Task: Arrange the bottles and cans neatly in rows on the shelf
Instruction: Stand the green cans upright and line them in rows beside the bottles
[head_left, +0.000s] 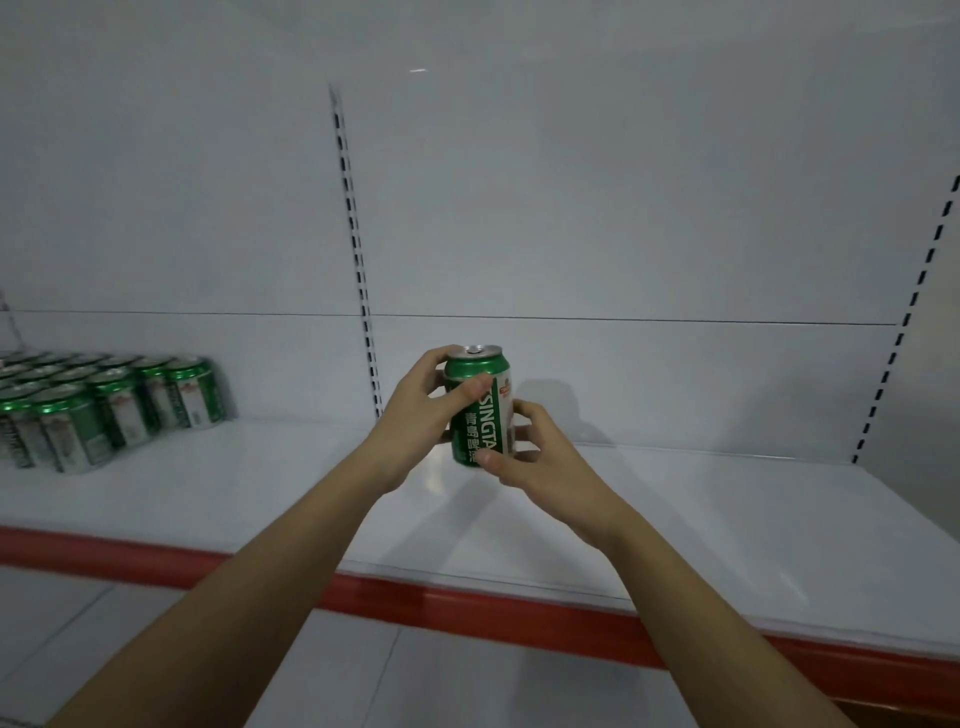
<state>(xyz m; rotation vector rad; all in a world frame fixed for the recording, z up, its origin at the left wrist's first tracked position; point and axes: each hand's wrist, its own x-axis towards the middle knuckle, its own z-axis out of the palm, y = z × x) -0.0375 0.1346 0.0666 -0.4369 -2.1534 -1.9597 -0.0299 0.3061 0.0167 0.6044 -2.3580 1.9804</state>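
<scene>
Above shelf (675, 519): left hand (415, 421) and right hand (540, 457) both grip upright green can (480, 410).

a can (480, 410) is up above the middle of the shelf (727, 519), between the left hand (415, 421) and the right hand (545, 457). a group of cans (104, 405) stands in rows on the shelf, far to the left, near the back wall (623, 208).

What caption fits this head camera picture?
Both hands hold a green can above the shelf.
</scene>
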